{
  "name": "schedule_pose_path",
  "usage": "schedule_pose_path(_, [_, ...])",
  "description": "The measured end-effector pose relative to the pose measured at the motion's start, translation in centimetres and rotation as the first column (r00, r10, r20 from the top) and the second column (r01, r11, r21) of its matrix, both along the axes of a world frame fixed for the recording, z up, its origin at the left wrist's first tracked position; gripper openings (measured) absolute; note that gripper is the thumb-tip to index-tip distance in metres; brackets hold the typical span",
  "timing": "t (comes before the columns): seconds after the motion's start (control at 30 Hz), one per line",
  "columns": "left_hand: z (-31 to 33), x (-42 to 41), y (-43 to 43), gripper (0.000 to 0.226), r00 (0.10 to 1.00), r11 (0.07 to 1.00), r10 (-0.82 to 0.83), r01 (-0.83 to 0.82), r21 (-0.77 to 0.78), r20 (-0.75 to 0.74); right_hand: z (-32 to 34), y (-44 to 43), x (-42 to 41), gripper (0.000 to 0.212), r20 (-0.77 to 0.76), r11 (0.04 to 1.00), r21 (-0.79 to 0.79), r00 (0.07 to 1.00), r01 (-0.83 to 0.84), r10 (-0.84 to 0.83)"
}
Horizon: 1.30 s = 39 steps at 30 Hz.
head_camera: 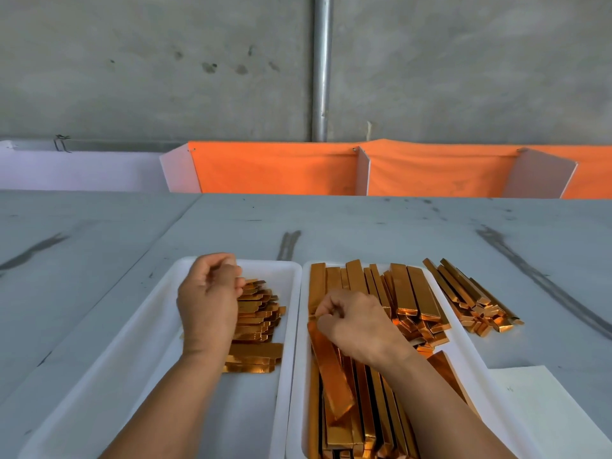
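right hand [351, 321]: pinching a gold strip [331, 372] in the tray [462, 342], likely pulling it free
left hand [208, 293]: curled over the folded pile [261, 309] left of the tray, grip unclear

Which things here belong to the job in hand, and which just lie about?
Job: right hand, gold strip it pinches, left hand, right tray, left tray, folded gold stack, side pile of strips.
Lying about: paper sheet, orange cloth, metal pipe.

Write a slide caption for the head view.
Right hand pinches a gold strip in the right tray; left hand, fingers curled, is over the gold stack in the left tray.
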<state>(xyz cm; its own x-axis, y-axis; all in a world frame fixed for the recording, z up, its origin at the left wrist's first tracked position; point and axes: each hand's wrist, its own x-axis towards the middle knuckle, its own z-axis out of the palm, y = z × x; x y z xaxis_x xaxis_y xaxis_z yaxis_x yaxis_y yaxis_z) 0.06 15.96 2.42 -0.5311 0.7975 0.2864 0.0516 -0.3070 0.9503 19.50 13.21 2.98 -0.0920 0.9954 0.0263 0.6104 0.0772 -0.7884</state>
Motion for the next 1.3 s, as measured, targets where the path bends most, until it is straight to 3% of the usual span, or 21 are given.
schedule_pose_path(0.13, [1.3, -1.7, 0.5, 0.021, 0.961, 0.989, 0.137, -0.147, 0.023, 0.241, -0.2, 0.0, 0.0, 0.011, 0.106, 1.000, -0.008, 0.994, -0.029, 0.030])
schedule_pose_path(0.23, [2.4, -2.5, 0.6, 0.022, 0.949, 0.986, 0.160, -0.168, 0.007, 0.271, -0.3, 0.1, 0.1, 0.011, 0.194, 0.997, -0.023, 0.978, -0.078, 0.081])
schedule_pose_path(0.33, [3.4, -3.1, 0.8, 0.021, 0.982, 0.993, 0.084, -0.068, -0.101, 0.170, -0.5, 0.0, 0.0, 0.012, 0.244, 0.993, -0.049, 0.963, -0.110, 0.119])
schedule_pose_path(0.43, [3.5, -3.2, 1.2, 0.020, 0.979, 0.936, -0.152, 0.098, -0.339, -0.136, -0.5, 0.0, 0.0, 0.012, 0.267, 0.995, -0.008, 0.959, -0.095, 0.093])
schedule_pose_path(0.47, [3.3, -3.0, 1.2, 0.019, 0.919, 0.888, -0.275, 0.130, -0.441, -0.282, -0.5, 0.0, 0.0, 0.011, 0.268, 0.996, 0.012, 0.960, -0.084, 0.078])
schedule_pose_path(0.53, [2.3, -2.4, 1.0, 0.018, 0.673, 0.777, -0.518, 0.112, -0.620, -0.528, -0.4, 0.1, 0.0, 0.011, 0.265, 0.997, 0.043, 0.963, -0.068, 0.054])
schedule_pose_path(0.63, [0.0, -1.6, 0.7, 0.021, 0.270, 0.677, -0.693, -0.076, -0.732, -0.669, -0.5, 0.1, -0.1, 0.013, 0.268, 0.996, 0.056, 0.962, -0.063, 0.046])
schedule_pose_path(0.7, [-1.4, -1.6, 0.6, 0.031, 0.137, 0.661, -0.717, -0.175, -0.729, -0.683, -0.7, 0.2, -0.1, 0.014, 0.268, 0.996, 0.063, 0.962, -0.067, 0.048])
schedule_pose_path(0.77, [-2.5, -1.7, 0.6, 0.038, 0.076, 0.679, -0.712, -0.183, -0.711, -0.698, -0.8, 0.3, -0.1, 0.014, 0.272, 0.995, 0.066, 0.961, -0.076, 0.055])
schedule_pose_path(0.93, [-3.4, -2.0, 0.4, 0.052, 0.051, 0.726, -0.679, -0.102, -0.680, -0.733, -1.1, 0.4, -0.3, 0.014, 0.264, 0.994, 0.065, 0.962, -0.089, 0.069])
schedule_pose_path(1.07, [-3.8, -2.1, 0.6, 0.043, 0.039, 0.739, -0.671, -0.045, -0.672, -0.741, -1.2, 0.4, -0.1, 0.014, 0.259, 0.993, 0.076, 0.964, -0.087, 0.065])
schedule_pose_path(1.2, [-3.8, -2.3, 1.1, 0.038, 0.109, 0.713, -0.695, -0.025, -0.701, -0.711, -1.2, 0.4, -0.2, 0.015, 0.252, 0.993, 0.083, 0.966, -0.087, 0.064])
schedule_pose_path(1.3, [-3.3, -2.5, 1.3, 0.035, 0.250, 0.704, -0.695, 0.044, -0.709, -0.675, -1.2, 0.5, -0.2, 0.016, 0.250, 0.991, 0.100, 0.967, -0.083, 0.056])
